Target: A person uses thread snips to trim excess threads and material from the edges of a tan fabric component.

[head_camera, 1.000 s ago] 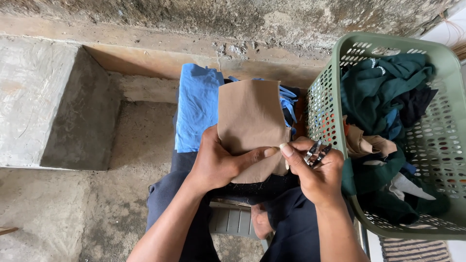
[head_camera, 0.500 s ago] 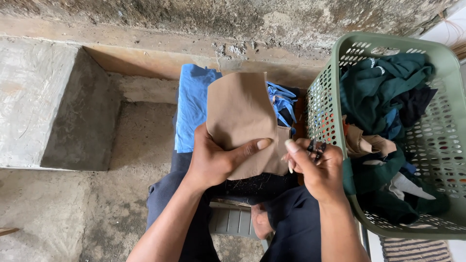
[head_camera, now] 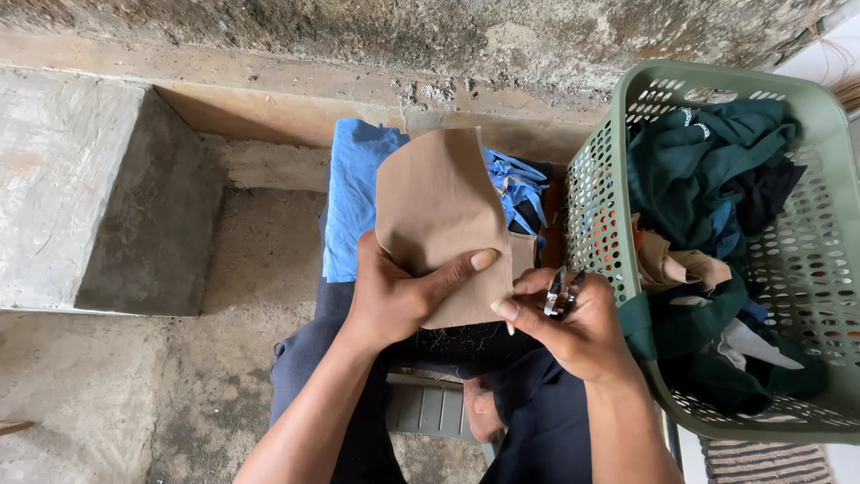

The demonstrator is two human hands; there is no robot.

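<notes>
Home garment-work corner: rough concrete wall (head_camera: 502,36), laundry basket (head_camera: 618,170).

Hands: two are seen, a left hand (head_camera: 394,300) and a right hand (head_camera: 573,327).
Tan cloth pieces held up: one (head_camera: 434,215).
Small metal clippers: one pair (head_camera: 563,292), gripped in the right hand.
Green plastic baskets: one (head_camera: 600,179).
Blue cloths: one (head_camera: 354,193) is counted on the lap.
Clothes in the basket: a heap (head_camera: 708,179); the number cannot be told.
</notes>
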